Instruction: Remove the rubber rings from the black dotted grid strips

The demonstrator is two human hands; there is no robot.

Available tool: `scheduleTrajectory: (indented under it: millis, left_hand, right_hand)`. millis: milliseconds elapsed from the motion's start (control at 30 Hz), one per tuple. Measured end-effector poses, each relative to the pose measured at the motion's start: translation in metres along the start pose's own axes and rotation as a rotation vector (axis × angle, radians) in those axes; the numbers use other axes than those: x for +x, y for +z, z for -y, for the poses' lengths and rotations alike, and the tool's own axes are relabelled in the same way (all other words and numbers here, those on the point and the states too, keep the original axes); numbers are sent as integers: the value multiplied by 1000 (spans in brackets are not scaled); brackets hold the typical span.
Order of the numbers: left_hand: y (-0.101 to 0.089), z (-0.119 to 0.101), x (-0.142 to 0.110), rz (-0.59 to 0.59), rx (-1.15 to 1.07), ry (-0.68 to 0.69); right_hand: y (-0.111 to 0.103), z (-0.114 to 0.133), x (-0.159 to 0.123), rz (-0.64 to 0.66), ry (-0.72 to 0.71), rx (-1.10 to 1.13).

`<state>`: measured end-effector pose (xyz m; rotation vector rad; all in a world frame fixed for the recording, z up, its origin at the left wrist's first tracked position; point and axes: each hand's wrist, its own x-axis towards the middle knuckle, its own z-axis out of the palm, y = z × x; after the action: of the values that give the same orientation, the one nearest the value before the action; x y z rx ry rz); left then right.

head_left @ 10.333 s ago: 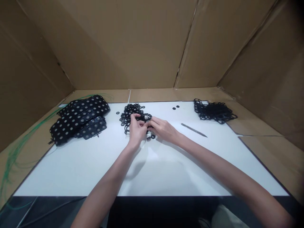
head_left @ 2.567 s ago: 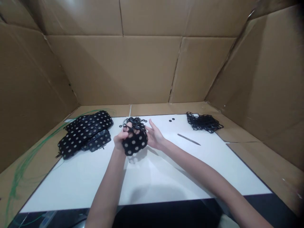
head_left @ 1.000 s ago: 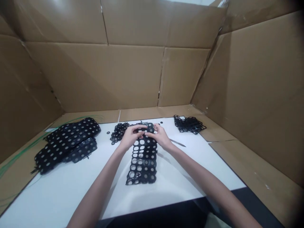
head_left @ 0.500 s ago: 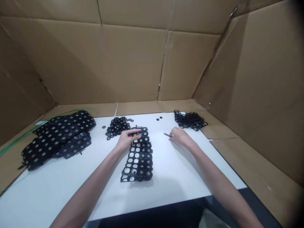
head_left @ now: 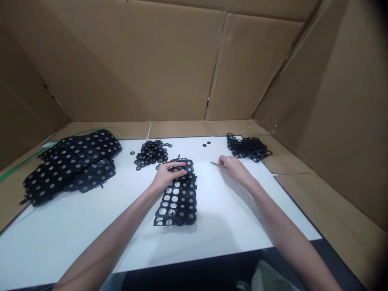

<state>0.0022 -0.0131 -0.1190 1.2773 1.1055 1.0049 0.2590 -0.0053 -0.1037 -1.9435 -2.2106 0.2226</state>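
A black rubber-like sheet with rows of round cells (head_left: 188, 200) lies on the white table top. Its left columns show open holes, while grey-centred discs sit in the right columns. At the sheet's upper end, my left hand (head_left: 166, 176) grips it with thumb and forefinger. My right hand (head_left: 235, 167) is closed on a small, slim grey tool (head_left: 214, 163), whose tip points left; its exact kind is too small to make out. That hand is apart from the sheet, to its upper right. Just behind my left hand is a pile of small black rings or discs (head_left: 151, 152).
Dotted black sheets (head_left: 72, 165) are stacked at left, near green strands (head_left: 21, 167). A heap of empty black lattice pieces (head_left: 250, 148) lies at back right. Two loose dark discs (head_left: 204, 145) rest on the white surface (head_left: 230, 222). Cardboard walls (head_left: 169, 64) enclose the table.
The camera view has tilted down slightly, so the table things appear higher. Both hands keep nearly the same places, my left still on the sheet and my right still holding the slim tool.
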Motion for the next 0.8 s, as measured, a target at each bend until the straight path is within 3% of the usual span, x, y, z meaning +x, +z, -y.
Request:
scheduleTrajectory:
  millis: [167, 267, 367, 467, 633, 800]
  left_hand:
    - [1, 1, 1, -40, 16, 35]
    - [-1, 4, 3, -68, 63, 65]
    - [-1, 5, 4, -22, 122, 85]
    - [-1, 5, 5, 68, 210, 114]
    - [0, 4, 6, 176, 273, 173]
    - [-1, 1, 6, 219, 291, 161]
  right_hand:
    - [-5, 21, -6, -323, -125, 177]
    - [-6, 30, -9, -437, -163, 224]
    - [-7, 35, -13, -544, -125, 319]
    - [-9, 45, -18, -634, -136, 592]
    - [-5, 72, -26, -590, -209, 1111]
    - [13, 85, -23, -502, -235, 1119]
